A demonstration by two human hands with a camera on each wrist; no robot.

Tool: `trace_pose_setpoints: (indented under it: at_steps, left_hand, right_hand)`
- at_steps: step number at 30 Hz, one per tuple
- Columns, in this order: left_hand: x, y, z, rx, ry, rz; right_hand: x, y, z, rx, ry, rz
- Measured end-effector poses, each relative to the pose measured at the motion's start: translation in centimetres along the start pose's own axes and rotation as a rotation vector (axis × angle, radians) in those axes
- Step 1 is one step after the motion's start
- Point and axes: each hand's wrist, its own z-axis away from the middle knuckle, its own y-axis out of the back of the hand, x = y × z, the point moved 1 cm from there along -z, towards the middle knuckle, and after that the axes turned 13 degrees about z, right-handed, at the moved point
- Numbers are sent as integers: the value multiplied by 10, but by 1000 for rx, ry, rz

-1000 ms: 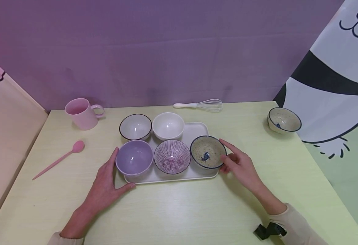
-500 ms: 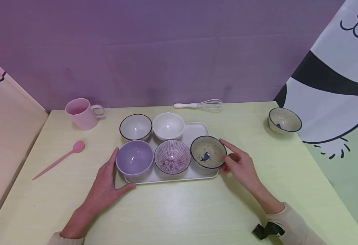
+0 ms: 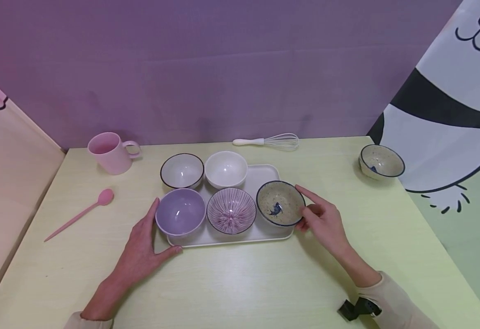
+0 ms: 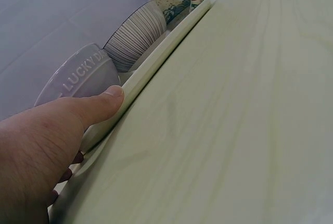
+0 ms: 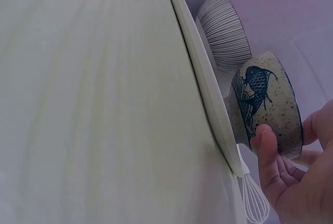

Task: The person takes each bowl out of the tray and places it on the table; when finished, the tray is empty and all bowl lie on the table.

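A white rectangular tray (image 3: pixel 240 238) bears several bowls. In front on it are a lilac bowl (image 3: pixel 181 211), a purple-striped bowl (image 3: pixel 231 210) and a speckled blue-rimmed bowl (image 3: pixel 280 203) with a fish drawing. My right hand (image 3: pixel 321 224) grips the speckled bowl's right side, fingers at the rim and thumb on its wall, as the right wrist view shows. My left hand (image 3: pixel 141 246) holds the tray's front left corner, thumb (image 4: pixel 106 104) along the front rim, other fingers at the left edge beside the lilac bowl. Behind stand a dark-rimmed white bowl (image 3: pixel 181 170) and a plain white bowl (image 3: pixel 225 169).
A pink mug (image 3: pixel 111 154) and a pink spoon (image 3: pixel 83 214) are on the left of the table (image 3: pixel 240 288). A white-handled whisk (image 3: pixel 266 141) lies at the back edge. Another speckled bowl (image 3: pixel 381 161) stands at the far right corner.
The speckled bowl has shifted slightly right and away from me in my right hand, its rim tipping a little. My left hand and the other bowls have stayed put.
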Motion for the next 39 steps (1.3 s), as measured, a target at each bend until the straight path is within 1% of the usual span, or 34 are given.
trace_pose_setpoints:
  at_steps: [8,17,21,31,39]
  left_hand:
    - [1,0,1,-1,4,1]
    - [0,0,1,4,-7,0]
    - [-1,-1,1,9,-13,-1]
    - [-3,-1,1,-3,6,4]
    - [0,1,1,9,-9,-5]
  right_hand:
    - [1,7,-2,33,-9,-24]
    - [10,20,-7,90,-26,-14]
    - [15,26,-9,111,-42,-18]
    - [27,39,-18,153,-86,-39]
    - [36,49,-25,200,-127,-44]
